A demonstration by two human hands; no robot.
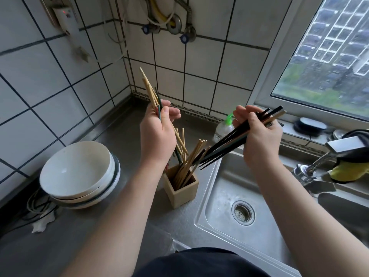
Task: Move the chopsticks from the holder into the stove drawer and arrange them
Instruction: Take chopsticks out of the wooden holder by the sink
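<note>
A square wooden holder (184,191) stands on the steel counter beside the sink, with several light bamboo chopsticks (194,154) leaning in it. My left hand (157,132) is above the holder, shut on a bundle of light and green chopsticks (148,88) that points up and away. My right hand (259,134) is up and to the right of the holder, shut on a bundle of mostly black chopsticks (229,139) slanting down toward the holder. No stove drawer is in view.
Stacked white bowls (79,174) sit left of the holder, with cables beside them. The steel sink (239,196) lies to the right with a faucet (311,172) and a yellow cloth. A soap bottle (222,128) stands by the tiled wall under the window.
</note>
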